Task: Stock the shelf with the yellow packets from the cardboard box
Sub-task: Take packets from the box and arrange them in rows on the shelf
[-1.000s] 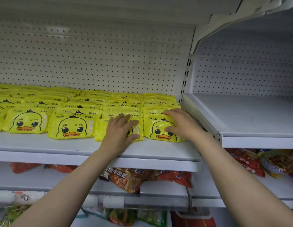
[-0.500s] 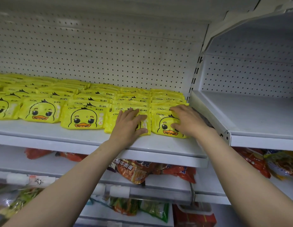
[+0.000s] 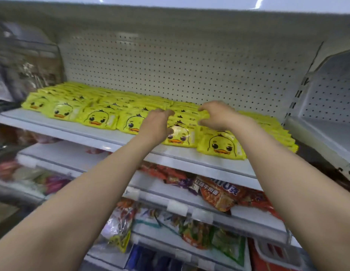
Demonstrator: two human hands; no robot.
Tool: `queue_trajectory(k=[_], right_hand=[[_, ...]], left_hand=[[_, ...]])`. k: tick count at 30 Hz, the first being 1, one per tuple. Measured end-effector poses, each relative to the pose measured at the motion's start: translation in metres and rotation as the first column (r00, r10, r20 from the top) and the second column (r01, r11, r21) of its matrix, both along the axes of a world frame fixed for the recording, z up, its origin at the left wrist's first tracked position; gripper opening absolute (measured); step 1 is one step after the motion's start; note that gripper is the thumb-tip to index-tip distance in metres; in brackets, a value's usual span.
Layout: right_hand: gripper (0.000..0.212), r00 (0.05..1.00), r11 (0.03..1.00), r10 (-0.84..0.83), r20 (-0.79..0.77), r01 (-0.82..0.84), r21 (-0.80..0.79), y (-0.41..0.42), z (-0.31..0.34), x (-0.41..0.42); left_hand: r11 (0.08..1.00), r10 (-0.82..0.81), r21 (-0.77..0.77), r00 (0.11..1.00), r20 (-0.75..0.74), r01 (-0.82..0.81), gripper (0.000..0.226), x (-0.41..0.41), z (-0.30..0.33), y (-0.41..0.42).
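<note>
Your left hand (image 3: 157, 124) hovers over yellow packets (image 3: 96, 118) near front edge of shelf (image 3: 76, 132), fingers curled, nothing visibly held. Your right hand (image 3: 217, 115) sits just beside it, fingertips pinching packet in stacked row. Packets fill shelf in rows, left end to right end, back to pegboard (image 3: 170, 65). Blurred bagged goods (image 3: 27, 63) crowd shelf's left end. Red snack bags (image 3: 219, 192) lie on lower shelf below your forearms. Adjoining shelf (image 3: 326, 137) sits past right end.
</note>
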State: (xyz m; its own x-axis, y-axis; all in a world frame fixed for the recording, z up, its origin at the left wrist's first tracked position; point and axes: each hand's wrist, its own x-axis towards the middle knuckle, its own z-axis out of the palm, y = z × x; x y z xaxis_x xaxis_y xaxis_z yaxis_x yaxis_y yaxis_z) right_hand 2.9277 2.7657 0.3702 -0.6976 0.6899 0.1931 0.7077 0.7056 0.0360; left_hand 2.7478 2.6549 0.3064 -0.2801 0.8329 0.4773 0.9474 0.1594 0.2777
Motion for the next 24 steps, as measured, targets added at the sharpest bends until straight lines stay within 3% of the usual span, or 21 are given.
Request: queue_trajectory(k=[9,16,24], right_hand=[[0.055,0.894,0.924,0.378,-0.240,-0.378,0.049,-0.155,-0.006,-0.185],[0.059,0.760,0.790,0.601,-0.248,-0.613,0.034,-0.267,-0.034,-0.313],[0.058,0.618,0.631,0.749,-0.238,-0.775,-0.028,-0.349,-0.074,-0.464]], left_hand=[[0.962,0.262,0.088,0.965,-0.019,-0.260,0.055,-0.166,0.016,-0.203],[0.897,0.439,0.073,0.898,-0.043,-0.435,0.055,-0.255,-0.007,-0.343],[0.784,0.619,0.054,0.785,0.013,-0.619,0.052,-0.361,-0.045,-0.446]])
